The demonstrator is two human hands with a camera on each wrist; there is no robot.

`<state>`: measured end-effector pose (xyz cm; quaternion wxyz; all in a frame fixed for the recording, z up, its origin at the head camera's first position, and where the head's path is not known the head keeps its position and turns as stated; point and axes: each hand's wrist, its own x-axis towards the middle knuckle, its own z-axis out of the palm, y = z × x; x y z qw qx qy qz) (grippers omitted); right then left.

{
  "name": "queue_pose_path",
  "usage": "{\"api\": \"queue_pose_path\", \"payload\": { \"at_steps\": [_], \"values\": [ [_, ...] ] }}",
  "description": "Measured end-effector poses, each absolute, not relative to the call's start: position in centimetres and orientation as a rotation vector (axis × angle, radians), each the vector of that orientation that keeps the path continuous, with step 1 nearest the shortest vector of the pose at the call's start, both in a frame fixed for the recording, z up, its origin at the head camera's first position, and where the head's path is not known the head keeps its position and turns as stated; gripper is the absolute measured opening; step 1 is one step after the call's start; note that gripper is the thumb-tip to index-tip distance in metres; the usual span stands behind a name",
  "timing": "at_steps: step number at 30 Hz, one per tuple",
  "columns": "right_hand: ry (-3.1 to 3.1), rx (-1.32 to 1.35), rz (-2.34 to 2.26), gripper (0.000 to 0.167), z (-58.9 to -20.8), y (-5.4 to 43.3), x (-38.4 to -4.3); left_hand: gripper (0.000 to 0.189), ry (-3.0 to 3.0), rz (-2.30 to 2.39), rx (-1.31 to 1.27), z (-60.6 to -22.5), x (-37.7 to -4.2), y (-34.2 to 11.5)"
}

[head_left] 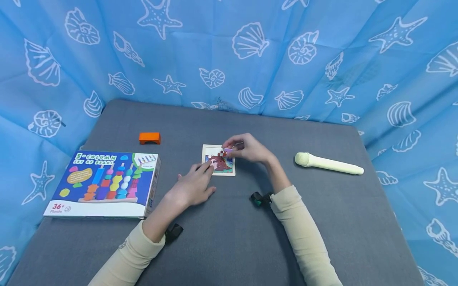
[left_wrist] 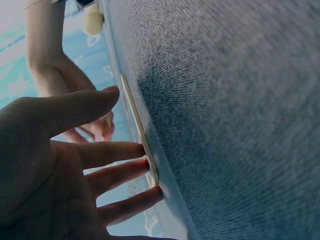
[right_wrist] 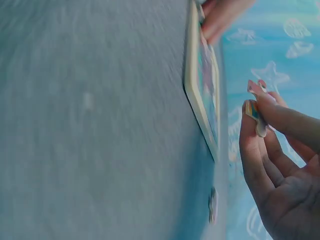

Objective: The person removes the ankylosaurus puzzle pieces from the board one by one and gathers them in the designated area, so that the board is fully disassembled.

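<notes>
A small jigsaw puzzle in a pale wooden tray (head_left: 232, 173) lies mid-table, its picture partly filled with a brown figure. The left hand (head_left: 193, 186) reaches over its left side, fingers spread and fairly straight; in the left wrist view the fingertips (left_wrist: 154, 194) touch the tray's edge. Above the tray's right side, the right hand (head_left: 252, 150) pinches a puzzle piece (right_wrist: 256, 116) between thumb and fingers, held off the board. In the right wrist view, another small piece (right_wrist: 213, 206) lies on the table beside the tray; the head view does not show it clearly.
At the left lies a bead-set box (head_left: 107, 184), with an orange arched block (head_left: 150, 138) behind it. A pale, round-headed stick (head_left: 330, 163) lies at the right. The grey table (head_left: 229, 238) is backed by a blue shell-print curtain (head_left: 229, 51).
</notes>
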<state>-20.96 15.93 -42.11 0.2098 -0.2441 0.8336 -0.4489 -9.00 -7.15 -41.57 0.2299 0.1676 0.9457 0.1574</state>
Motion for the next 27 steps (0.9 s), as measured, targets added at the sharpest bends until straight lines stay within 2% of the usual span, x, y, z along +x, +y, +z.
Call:
{"api": "queue_pose_path", "payload": {
  "at_steps": [15,27],
  "values": [
    [2.375,-0.446,-1.298,0.031,-42.0,23.1,-21.8,0.077,2.582,0.475,0.491,-41.5,-8.8,-7.5],
    [2.506,-0.364,-1.162,0.029,-43.0,25.0,-22.3,0.077,2.613,0.417,0.488,-41.5,-9.0,-8.0]
  ]
}}
